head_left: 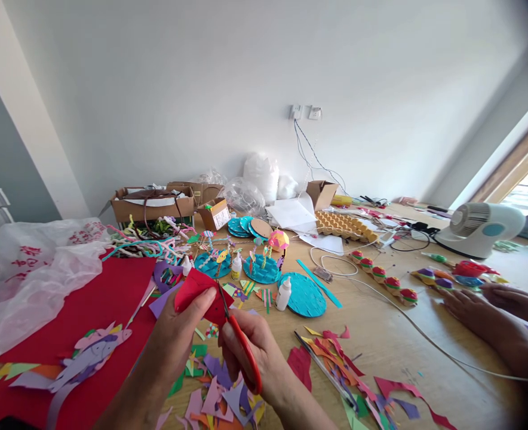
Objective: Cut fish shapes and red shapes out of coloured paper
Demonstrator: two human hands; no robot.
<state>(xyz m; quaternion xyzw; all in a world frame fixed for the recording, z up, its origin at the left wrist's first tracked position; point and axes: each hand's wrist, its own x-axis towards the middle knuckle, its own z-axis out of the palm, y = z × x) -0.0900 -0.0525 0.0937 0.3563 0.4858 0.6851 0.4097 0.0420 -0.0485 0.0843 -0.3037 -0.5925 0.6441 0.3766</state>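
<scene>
My left hand (178,328) pinches a piece of red paper (196,285) between thumb and fingers, above the middle of the table. In my right hand (250,340) is a pair of scissors (251,361) with red-orange handles, its blades against the paper. Paper scraps (219,394) in purple, pink, green and orange lie below my hands. Just beyond the paper stand small white glue bottles (284,294) and blue round discs (306,295), some carrying small paper figures. A large red sheet (125,280) lies to the left, with cut paper fish (91,352) on it.
Another person's hands (483,316) rest at the right near painted egg-carton pieces (380,275). A white fan (483,227) stands behind them. A white cable (420,328) crosses the table. Cardboard boxes (152,208) and plastic bags (261,176) line the wall.
</scene>
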